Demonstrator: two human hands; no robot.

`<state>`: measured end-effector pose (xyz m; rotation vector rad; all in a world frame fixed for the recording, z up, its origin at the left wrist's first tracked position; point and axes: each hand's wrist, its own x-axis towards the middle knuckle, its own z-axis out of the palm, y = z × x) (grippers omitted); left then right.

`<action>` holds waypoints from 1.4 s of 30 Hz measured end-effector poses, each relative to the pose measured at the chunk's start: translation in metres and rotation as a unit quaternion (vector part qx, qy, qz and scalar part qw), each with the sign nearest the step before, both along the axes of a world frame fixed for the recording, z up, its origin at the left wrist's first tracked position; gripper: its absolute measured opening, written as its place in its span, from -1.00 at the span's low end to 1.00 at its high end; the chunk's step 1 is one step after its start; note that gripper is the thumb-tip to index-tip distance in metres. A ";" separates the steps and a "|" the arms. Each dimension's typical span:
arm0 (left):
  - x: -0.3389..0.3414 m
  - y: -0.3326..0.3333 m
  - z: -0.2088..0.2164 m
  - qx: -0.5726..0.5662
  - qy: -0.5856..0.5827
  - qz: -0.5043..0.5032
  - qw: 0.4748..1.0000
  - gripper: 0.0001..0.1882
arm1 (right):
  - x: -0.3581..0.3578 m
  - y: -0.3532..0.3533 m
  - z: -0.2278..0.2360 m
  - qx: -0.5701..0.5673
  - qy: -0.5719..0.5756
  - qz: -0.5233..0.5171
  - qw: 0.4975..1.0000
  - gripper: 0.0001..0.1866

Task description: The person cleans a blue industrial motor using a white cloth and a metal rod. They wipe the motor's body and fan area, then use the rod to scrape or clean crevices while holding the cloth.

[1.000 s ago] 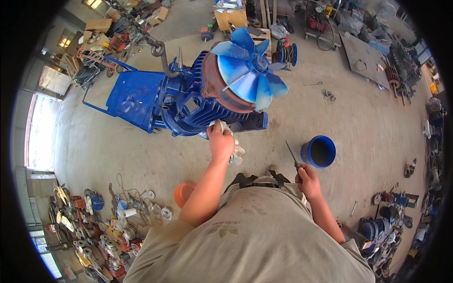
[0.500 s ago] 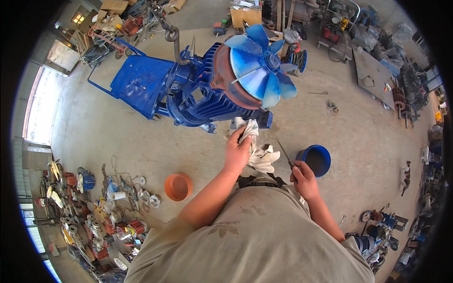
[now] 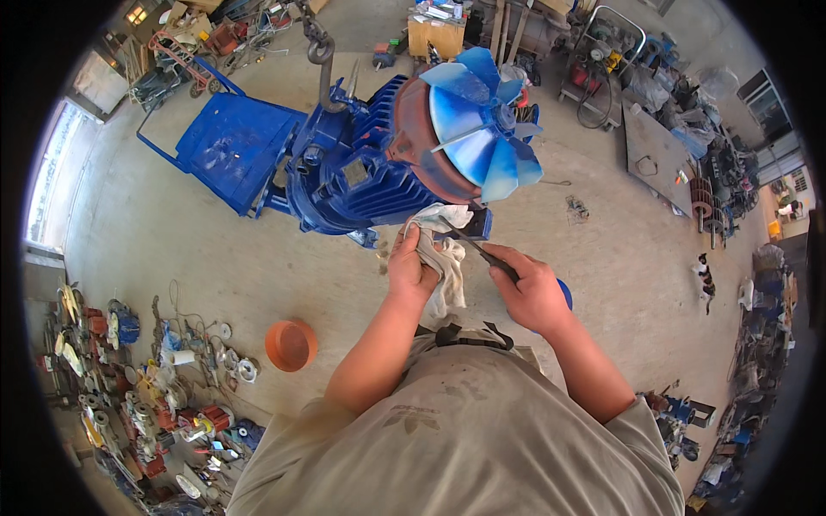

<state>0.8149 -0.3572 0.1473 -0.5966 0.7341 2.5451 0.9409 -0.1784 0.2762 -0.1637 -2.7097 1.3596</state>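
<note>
A crumpled whitish rag is gripped in my left hand, its fingers and thumb closed on the cloth. My right hand is wrapped round the dark handle of a long thin tool. The tool's tip meets the upper part of the rag; its exact kind is not clear. Just beyond both hands is a blue electric motor with ribbed housing, a reddish end cover and a blue-white fan. The motor is attached to a lifting hook on a chain.
A blue platform cart stands left of the motor. An orange bucket is on the floor at left; a blue bucket is mostly hidden behind my right hand. Machine parts crowd the lower left. A cat is at right.
My right hand has moved left and up, bringing the tool from beside the rag onto it. The rag has shifted slightly left with my left hand. The whole view has turned a little.
</note>
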 end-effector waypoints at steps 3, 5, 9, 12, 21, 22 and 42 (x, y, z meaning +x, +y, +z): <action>-0.003 -0.003 -0.002 0.060 0.012 -0.004 0.998 -0.81 | -0.019 -0.007 -0.008 0.063 0.029 0.012 0.998 -0.63; -0.005 -0.003 0.000 0.076 0.015 -0.012 0.997 -0.80 | -0.028 -0.010 -0.007 0.117 0.024 0.017 0.993 -0.63; -0.010 0.005 0.000 0.097 -0.001 -0.024 0.995 -0.79 | -0.036 -0.014 0.017 0.233 -0.022 0.026 0.972 -0.63; -0.016 0.009 -0.005 0.142 -0.034 -0.021 0.989 -0.78 | -0.032 -0.015 0.041 0.269 -0.038 0.059 0.961 -0.64; -0.021 0.013 -0.008 0.117 -0.040 -0.043 0.991 -0.77 | -0.030 -0.004 0.033 0.274 -0.030 0.034 0.961 -0.64; -0.021 0.013 -0.007 0.104 -0.059 -0.051 0.992 -0.75 | -0.032 -0.004 0.029 0.251 0.003 0.039 0.967 -0.64; 0.001 0.010 -0.029 -0.080 0.007 0.058 0.995 -0.64 | -0.123 -0.048 -0.015 0.461 -0.104 0.218 0.854 -0.39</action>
